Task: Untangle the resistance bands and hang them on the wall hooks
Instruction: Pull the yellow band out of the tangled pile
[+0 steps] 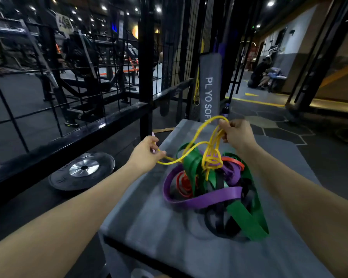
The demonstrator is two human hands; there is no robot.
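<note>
Sitting on the grey plyo box, the tangled pile anchors everything; just beyond it, the left hand and right hand each pinch the yellow band, apparently drawing it apart to expose its knot.

"PLYO SOF" on grey upright pad

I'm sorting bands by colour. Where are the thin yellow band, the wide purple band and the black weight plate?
thin yellow band [197, 130], head view, raised loop between the hands
wide purple band [215, 197], head view, front flat stretch
black weight plate [59, 178], head view, rubber rim
</note>
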